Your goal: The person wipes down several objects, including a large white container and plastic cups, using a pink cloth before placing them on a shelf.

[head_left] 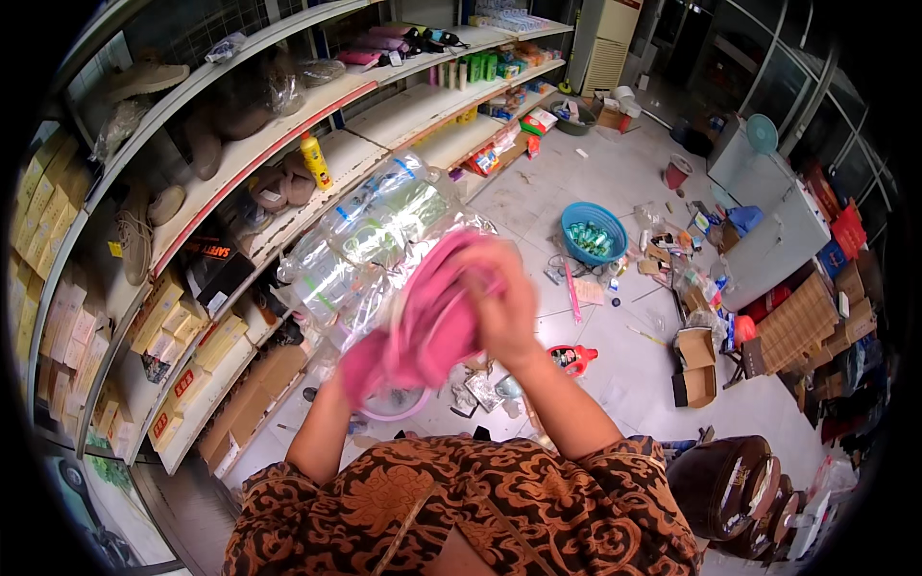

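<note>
Nearest me I count two hands and one pink cloth [423, 331]. My right hand [504, 302] is closed over the cloth's upper end. I cannot tell my left hand's grip, since the cloth drapes over it. The cloth is bright pink, soft, bunched and blurred, pressed against one clear plastic-wrapped pack of bottles [370, 245]. Farther off, one blue basin [594, 232] sits on the floor.
</note>
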{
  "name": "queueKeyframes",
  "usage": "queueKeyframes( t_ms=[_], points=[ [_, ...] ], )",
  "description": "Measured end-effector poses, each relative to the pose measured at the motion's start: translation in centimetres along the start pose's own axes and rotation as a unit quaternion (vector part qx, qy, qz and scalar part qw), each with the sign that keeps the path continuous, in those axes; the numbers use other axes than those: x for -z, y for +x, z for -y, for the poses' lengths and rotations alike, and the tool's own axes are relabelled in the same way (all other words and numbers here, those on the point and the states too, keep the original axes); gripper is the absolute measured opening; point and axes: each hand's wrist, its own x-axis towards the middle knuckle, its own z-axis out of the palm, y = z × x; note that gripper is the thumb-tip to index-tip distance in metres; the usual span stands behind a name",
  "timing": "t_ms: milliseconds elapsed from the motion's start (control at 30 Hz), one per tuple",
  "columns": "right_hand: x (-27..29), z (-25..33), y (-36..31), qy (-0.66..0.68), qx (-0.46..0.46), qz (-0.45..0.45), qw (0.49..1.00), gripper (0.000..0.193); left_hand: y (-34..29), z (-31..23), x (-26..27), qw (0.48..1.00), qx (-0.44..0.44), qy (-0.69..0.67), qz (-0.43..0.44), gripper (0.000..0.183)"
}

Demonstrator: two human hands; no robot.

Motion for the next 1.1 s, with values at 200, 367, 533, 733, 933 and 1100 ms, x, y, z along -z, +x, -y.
queueKeyframes(
  t_ms=[200, 367, 533, 733, 933, 1100],
  points=[
    [-1.7, -4.6, -4.5, -0.130, 0.142, 0.108, 0.975, 0.018, 3.5, 0.9, 1.0, 0.974, -0.074, -0.205, -0.068, 0.038],
    [-0.1, -2.9, -9.3, 0.046, 0.060, 0.300, 0.951, 0.020, 3.5, 0.6, 0.6, 0.969, -0.111, -0.145, -0.167, 0.041],
    [4.2, -5.1, -13.0, 0.061, -0.246, 0.091, 0.963, 0.014, 5.7, -4.3, -0.4, 0.942, -0.204, -0.066, -0.259, 0.044],
    [7.0, -7.3, -15.5, 0.136, -0.413, -0.012, 0.900, 0.011, 12.2, -14.7, -5.3, 0.919, -0.269, 0.056, -0.283, 0.042],
    [7.4, -12.2, -16.1, 0.052, -0.398, -0.108, 0.909, 0.011, 24.3, -28.7, -6.2, 0.942, -0.291, -0.028, -0.166, 0.035],
    [8.5, -16.9, -17.2, 0.021, -0.407, -0.170, 0.897, 0.011, 33.5, -37.8, -7.2, 0.910, -0.410, -0.016, -0.064, 0.039]
  ],
)
